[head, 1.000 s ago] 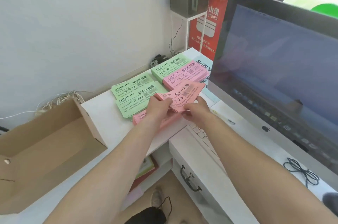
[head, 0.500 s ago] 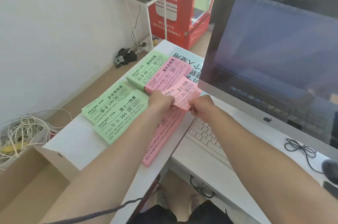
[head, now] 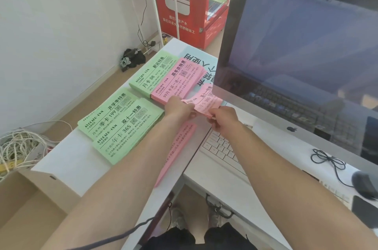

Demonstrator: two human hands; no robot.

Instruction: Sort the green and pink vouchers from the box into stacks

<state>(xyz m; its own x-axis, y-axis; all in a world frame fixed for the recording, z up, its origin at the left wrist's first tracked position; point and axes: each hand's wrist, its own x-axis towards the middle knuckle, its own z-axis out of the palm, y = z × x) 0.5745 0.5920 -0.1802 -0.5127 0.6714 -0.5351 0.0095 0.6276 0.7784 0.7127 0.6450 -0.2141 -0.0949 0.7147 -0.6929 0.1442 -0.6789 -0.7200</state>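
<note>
Two hands, left hand and right hand, pinch pink vouchers.

Matt paper vouchers, a smooth white desk, glossy monitor, seemingly plain brown cardboard box

Bright, even daylight fills the scene, strongest at the top right behind the monitor, whose dark screen carries a hazy reflection of the keyboard. Shadows on the white desk are faint and soft. Wide-angle distortion bows the edges, and fine print on the vouchers smears.
</note>
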